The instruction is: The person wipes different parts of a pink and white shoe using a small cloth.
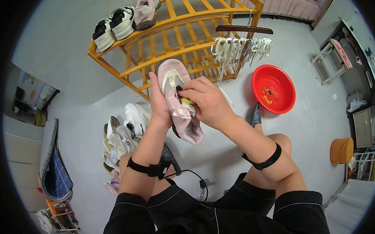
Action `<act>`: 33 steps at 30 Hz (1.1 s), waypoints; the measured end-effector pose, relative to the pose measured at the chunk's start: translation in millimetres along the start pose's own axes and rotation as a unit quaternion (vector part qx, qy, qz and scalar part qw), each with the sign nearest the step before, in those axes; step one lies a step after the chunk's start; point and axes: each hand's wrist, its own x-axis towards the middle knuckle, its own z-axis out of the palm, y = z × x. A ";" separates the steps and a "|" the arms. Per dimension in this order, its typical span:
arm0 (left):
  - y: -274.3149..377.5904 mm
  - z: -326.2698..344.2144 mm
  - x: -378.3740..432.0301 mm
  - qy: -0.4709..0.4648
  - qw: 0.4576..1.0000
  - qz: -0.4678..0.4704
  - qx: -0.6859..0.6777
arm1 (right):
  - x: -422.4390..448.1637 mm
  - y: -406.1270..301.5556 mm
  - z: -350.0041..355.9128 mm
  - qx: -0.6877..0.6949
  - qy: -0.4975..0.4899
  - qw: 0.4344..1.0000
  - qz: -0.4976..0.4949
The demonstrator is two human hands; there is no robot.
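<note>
A pink and cream sneaker (182, 115) with a ribbon bow at its tongue is held up before me, toe pointing away. My left hand (162, 105) supports it from the left side and sole. On the shoe's upper, my right hand (206, 100) is closed around a small item (188, 101) with a yellow part and a dark tip, perhaps a brush. The fingers cover most of it. The dark tip touches the shoe near the lacing area.
A yellow wooden rack (165, 56) stands ahead, with white-and-black sneakers (121, 23) and a pink shoe (146, 12) on top. White shoelaces (236, 49) hang from a dark-handled hanger (244, 29). A red basin (273, 89) sits on the floor, right. Several shoes (120, 142) lie left.
</note>
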 end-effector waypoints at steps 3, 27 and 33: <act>2.4 -1.7 -0.1 0.006 0.999 0.006 0.033 | 0.1 3.0 -6.2 0.040 -0.042 0.998 0.000; -6.8 7.9 -3.4 -0.027 0.991 -0.048 0.123 | 5.1 -12.0 -20.2 0.082 0.052 0.994 0.051; -6.7 7.8 4.2 -0.042 0.994 -0.060 0.076 | 9.9 -39.0 -26.2 0.158 0.106 0.980 0.053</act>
